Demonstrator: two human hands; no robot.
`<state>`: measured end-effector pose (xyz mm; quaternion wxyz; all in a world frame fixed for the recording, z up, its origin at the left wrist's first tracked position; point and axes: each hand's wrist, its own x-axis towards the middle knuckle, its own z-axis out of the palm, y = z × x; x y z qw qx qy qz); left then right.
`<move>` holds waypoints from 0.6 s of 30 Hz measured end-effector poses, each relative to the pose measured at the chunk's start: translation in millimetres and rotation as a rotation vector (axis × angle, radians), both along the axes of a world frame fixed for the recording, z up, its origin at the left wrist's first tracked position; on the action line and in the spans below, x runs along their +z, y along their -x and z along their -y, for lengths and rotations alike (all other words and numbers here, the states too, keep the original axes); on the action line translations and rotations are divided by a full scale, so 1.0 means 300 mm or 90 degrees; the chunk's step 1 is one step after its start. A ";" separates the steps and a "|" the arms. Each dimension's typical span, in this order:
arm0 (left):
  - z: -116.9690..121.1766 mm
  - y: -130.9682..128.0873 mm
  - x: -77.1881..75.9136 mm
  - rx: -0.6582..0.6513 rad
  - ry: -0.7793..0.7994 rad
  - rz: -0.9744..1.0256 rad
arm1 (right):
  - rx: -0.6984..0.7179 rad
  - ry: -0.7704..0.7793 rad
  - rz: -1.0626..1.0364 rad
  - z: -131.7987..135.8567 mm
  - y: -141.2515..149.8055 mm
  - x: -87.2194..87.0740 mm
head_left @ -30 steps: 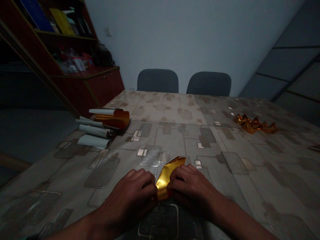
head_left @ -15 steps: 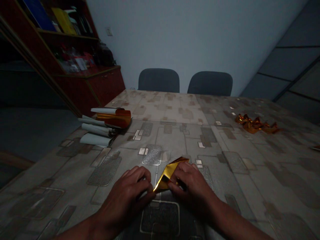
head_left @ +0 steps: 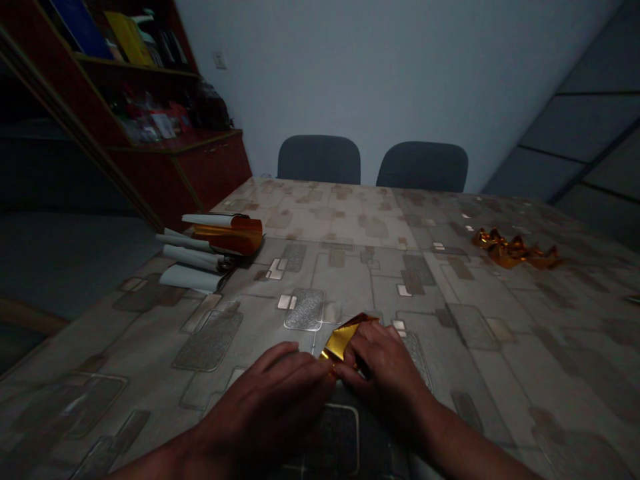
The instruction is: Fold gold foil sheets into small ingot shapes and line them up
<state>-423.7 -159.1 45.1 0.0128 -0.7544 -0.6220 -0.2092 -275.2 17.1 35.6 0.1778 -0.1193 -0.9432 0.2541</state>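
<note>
**Item:** one folded gold foil sheet (head_left: 344, 341), lying on the surface (head_left: 373, 283) directly before the wearer, between the two hands and partly beneath them. Its upper corner projected past the right hand; the rest was largely covered. Its finish was mirror-bright gold, with sharp creases and an angular outline.

**Right hand** (head_left: 385, 380): palm down, fingers curled over the foil's right side and pressing it to the surface.

**Left hand** (head_left: 270, 403): palm down, fingers together and extended rightward, their tips (head_left: 325, 370) at the foil's lower-left edge. Whether they pinched it could not be told.

**Pose:** the hands were close together, nearly meeting at the foil, and the forearms entered from the lower corners, angled inward.

**Also present:** white-backed foil rolls (head_left: 193, 260) at the surface's left edge, with a gold foil roll (head_left: 230, 235) beside them; crumpled gold foil pieces (head_left: 515, 250) well off to the right; two dark chairs (head_left: 319, 160) beyond the far edge; a reddish wooden shelf unit (head_left: 165, 143) holding books and assorted objects at far left.
</note>
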 end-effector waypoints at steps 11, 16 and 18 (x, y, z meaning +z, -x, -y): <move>0.048 -0.007 -0.081 0.001 -0.032 -0.120 | 0.001 -0.025 -0.037 -0.001 0.002 -0.020; 0.047 -0.010 -0.075 -0.003 -0.046 -0.126 | 0.000 -0.021 -0.034 -0.001 0.003 -0.022; 0.052 -0.009 -0.085 0.006 -0.036 -0.106 | 0.000 -0.015 -0.022 -0.003 0.003 -0.020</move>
